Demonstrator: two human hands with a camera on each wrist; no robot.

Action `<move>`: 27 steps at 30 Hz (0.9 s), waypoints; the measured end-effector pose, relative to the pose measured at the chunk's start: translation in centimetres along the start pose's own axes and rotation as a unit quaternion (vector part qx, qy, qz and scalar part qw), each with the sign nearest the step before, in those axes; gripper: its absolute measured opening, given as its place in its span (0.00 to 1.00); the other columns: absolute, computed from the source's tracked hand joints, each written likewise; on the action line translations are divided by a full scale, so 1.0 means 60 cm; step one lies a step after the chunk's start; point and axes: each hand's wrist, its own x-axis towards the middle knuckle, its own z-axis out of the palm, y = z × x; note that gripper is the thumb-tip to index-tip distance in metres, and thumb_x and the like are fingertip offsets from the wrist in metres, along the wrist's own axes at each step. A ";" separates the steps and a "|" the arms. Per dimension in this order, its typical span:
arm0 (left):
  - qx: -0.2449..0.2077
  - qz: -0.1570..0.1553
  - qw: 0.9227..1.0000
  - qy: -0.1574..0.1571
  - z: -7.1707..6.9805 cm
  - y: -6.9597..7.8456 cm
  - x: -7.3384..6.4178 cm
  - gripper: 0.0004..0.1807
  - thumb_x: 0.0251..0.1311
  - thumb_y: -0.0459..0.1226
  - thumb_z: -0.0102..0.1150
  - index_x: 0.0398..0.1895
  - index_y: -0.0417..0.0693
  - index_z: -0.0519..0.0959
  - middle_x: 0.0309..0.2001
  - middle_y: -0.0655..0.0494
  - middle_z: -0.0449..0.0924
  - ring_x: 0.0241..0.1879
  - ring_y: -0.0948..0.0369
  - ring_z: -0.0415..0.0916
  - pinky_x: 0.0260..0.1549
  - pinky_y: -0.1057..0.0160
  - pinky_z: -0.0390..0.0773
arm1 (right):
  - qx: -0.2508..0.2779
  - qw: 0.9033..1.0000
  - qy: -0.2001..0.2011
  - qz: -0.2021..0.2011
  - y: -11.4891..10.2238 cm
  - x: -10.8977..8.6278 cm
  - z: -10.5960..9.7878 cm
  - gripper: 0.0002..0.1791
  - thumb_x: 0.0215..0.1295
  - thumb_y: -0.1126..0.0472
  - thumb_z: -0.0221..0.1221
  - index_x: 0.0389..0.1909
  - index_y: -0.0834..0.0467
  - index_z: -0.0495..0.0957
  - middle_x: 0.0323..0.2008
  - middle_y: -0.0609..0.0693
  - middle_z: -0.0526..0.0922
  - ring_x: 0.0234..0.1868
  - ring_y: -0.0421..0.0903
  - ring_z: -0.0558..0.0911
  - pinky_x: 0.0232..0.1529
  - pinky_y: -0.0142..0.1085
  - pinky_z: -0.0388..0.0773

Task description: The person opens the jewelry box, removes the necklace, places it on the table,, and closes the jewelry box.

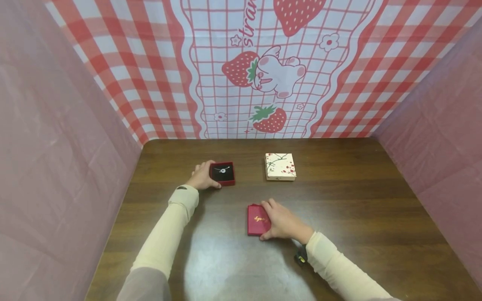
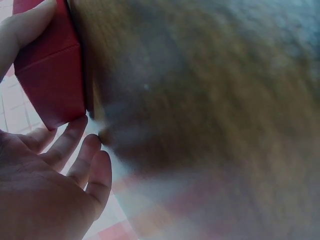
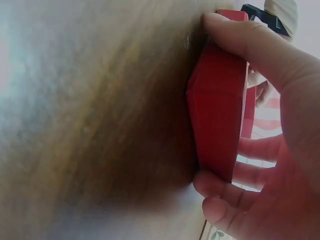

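In the head view an uncovered red jewellery box (image 1: 229, 182) sits on the left of the table, its black lining bearing a silver necklace (image 1: 223, 170). My left hand (image 1: 202, 176) grips this box by its left side, thumb at the near edge and fingers at the far one. Nearer to me and to the right lies a red box lid (image 1: 257, 223) with gold lettering. My right hand (image 1: 283, 221) holds the lid from the right, thumb on its near side, fingers on the far side. The right wrist view shows the lid's red side wall (image 3: 217, 115) between thumb and fingers.
A cream square box (image 1: 280, 167) with a red blossom and branch pattern stands toward the back, right of the jewellery box. A strawberry-print cloth (image 1: 256, 121) hangs behind the brown wooden table (image 1: 339, 192). Pink cloth walls (image 1: 67, 150) rise at both sides.
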 end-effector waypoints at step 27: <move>0.001 0.002 1.000 -0.001 0.002 -0.002 0.003 0.50 0.36 0.41 0.79 0.66 0.46 0.63 0.61 0.41 0.70 0.61 0.43 0.61 0.62 0.43 0.61 | 0.043 0.999 -0.029 0.006 -0.008 -0.011 -0.012 0.64 0.31 0.36 0.76 0.68 0.64 0.61 0.54 0.60 0.71 0.47 0.53 0.79 0.50 0.49 0.80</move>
